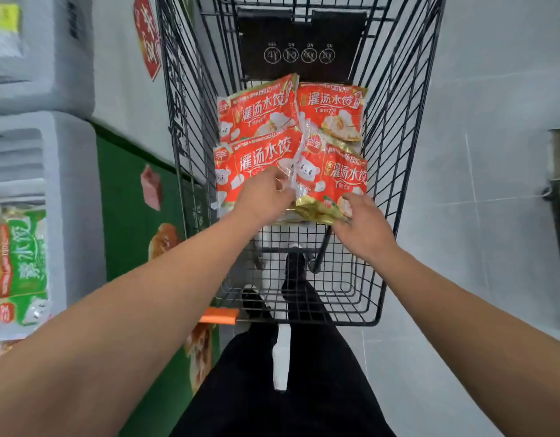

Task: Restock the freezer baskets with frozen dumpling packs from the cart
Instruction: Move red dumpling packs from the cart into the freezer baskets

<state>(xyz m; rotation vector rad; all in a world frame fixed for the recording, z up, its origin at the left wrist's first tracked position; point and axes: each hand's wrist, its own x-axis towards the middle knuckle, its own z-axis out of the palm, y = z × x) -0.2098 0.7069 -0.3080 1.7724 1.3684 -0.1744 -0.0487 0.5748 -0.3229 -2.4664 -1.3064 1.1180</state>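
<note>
Several red-orange dumpling packs lie in the black wire cart [395,171]. Both my hands are down inside the cart at the nearest packs. My left hand [266,193] pinches the clear edge between the near-left pack [256,162] and the near-right pack [332,181]. My right hand [360,225] grips the gold lower corner of the near-right pack. Two more packs [259,111] lie behind them, toward the cart's far end.
The white freezer [67,184] stands at the left, with green dumpling packs [23,266] in a basket. Its green front panel [130,197] runs beside the cart. My dark trousers and shoes show below the cart. Grey tiled floor [477,152] lies to the right.
</note>
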